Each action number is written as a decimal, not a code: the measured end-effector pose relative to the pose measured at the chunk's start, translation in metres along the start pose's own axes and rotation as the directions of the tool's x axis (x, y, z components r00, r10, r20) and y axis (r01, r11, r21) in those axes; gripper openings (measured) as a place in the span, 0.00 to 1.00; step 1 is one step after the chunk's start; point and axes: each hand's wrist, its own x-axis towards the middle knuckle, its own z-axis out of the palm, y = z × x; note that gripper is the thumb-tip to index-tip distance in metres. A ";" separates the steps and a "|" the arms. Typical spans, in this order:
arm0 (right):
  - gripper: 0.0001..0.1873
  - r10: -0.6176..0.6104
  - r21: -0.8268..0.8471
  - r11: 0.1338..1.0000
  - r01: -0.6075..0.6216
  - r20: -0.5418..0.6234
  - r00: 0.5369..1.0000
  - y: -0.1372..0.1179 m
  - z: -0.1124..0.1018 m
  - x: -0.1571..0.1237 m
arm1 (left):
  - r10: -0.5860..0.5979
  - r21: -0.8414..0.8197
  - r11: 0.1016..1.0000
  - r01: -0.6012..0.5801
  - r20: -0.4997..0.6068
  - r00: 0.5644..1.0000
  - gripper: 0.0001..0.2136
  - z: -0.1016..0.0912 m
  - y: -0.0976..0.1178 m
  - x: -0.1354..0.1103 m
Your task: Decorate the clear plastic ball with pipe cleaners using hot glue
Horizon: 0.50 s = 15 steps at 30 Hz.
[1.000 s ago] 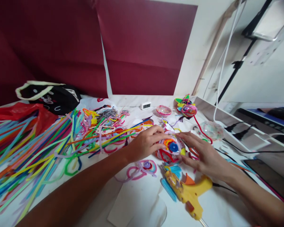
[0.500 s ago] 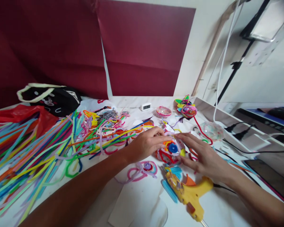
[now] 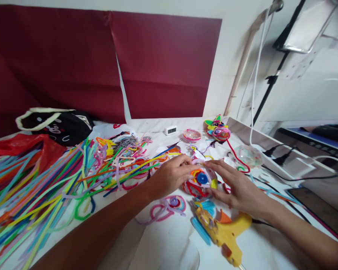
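A pipe-cleaner craft with a blue coiled eye, orange and red loops and a yellow piece sits between my hands. My left hand grips its left and upper edge, fingers bent over it. My right hand holds it from the right, thumb at the lower side and fingers at the top. The fingers hide parts of its rim. Just below lies a flat pipe-cleaner eye with a purple coil and pink loops. A yellow glue gun rests on the table under my right hand.
Loose pipe cleaners cover the left side, near a red plastic bag and black bag. Behind are a small digital clock, clear bowl and finished craft. A phone and cables lie right.
The camera view has tilted and shifted slightly, so the scene sits a little lower and further left. Both hands keep almost the same hold on the craft.
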 end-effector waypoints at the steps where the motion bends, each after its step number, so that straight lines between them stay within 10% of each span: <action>1: 0.29 0.002 0.002 1.000 -0.002 -0.004 1.000 0.000 -0.001 0.000 | -0.001 -0.007 1.000 0.001 -0.002 1.000 0.15 0.000 0.000 0.000; 9: 0.23 -0.067 -0.097 0.994 0.048 -0.205 0.976 -0.003 -0.009 -0.049 | -0.009 -0.044 0.999 0.008 -0.020 1.000 0.14 0.001 -0.001 -0.001; 15: 0.31 -0.212 -0.216 0.945 0.247 0.171 0.962 -0.013 -0.006 -0.087 | -0.011 -0.059 0.998 0.010 -0.017 1.000 0.15 0.002 -0.002 -0.002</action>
